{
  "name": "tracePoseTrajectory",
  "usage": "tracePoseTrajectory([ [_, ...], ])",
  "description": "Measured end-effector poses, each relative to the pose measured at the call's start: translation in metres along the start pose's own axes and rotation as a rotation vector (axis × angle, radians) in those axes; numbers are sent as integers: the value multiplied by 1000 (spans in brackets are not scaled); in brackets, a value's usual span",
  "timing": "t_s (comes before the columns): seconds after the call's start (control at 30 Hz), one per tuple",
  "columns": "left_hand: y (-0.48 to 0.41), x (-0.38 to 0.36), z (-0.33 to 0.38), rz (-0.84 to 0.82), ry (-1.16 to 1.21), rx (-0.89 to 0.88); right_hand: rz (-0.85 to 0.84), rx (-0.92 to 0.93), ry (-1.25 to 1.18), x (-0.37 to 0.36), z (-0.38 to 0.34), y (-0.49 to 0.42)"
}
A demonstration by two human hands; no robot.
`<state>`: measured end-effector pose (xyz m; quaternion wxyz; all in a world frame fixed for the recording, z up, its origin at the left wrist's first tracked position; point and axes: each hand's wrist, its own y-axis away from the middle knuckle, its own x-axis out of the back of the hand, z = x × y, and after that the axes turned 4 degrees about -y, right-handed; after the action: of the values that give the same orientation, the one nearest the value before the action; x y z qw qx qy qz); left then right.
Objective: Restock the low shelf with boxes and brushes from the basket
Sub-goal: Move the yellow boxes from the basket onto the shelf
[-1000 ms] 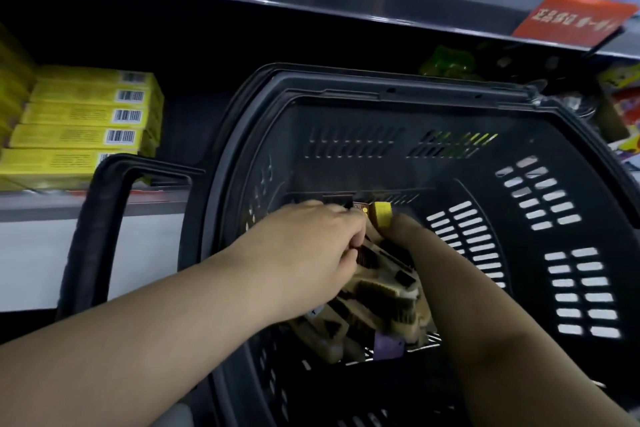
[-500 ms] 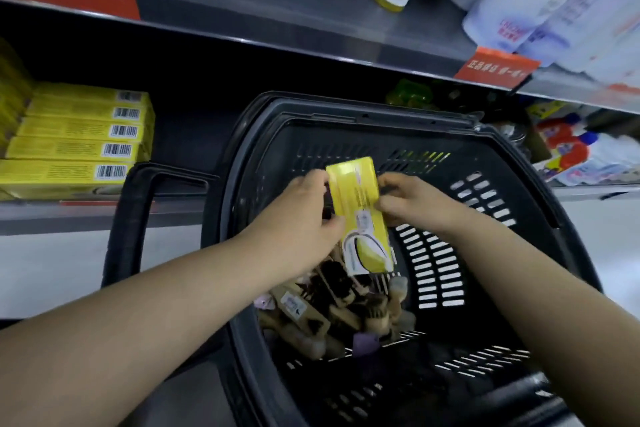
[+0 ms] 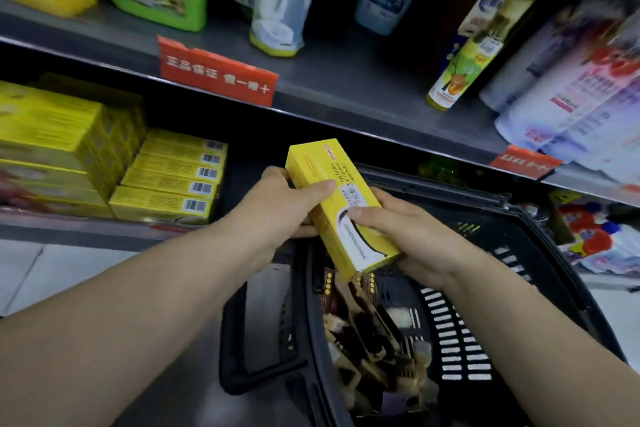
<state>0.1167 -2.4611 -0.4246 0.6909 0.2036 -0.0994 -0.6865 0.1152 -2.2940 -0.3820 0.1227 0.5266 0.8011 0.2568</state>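
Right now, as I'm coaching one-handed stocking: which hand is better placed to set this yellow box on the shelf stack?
Probably left. The left hand grips the yellow box at its upper end, on the side nearer the stack; the right hand holds the lower end over the basket, farther off.

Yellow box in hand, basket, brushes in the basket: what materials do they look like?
Yellow box: looks like printed cardboard with a slight sheen; crisp folded edges and a stuck-on barcode label.
Basket: moulded black plastic, matte; slotted walls and a rounded rim.
Brushes: probably pale wood or plastic blocks with dark bristles; too blurred to be sure.
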Motion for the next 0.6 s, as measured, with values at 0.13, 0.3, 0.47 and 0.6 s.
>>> tracePoseTrajectory([
  [0.13, -2, 49, 6, 112, -337, -64, -69, -79, -90, -30, -23, -24],
  [0.3, -6, 119, 6, 213, -883, -110, -56, -121, 4, -70, -55, -83],
  [0.47, -9, 162, 1, 229, -1052, -140, 80, 58, 782, -105, -61, -177],
  [0.6, -15, 178, -1, 247, -1023, -166, 121, 203, 1178, -120, -52, -246],
])
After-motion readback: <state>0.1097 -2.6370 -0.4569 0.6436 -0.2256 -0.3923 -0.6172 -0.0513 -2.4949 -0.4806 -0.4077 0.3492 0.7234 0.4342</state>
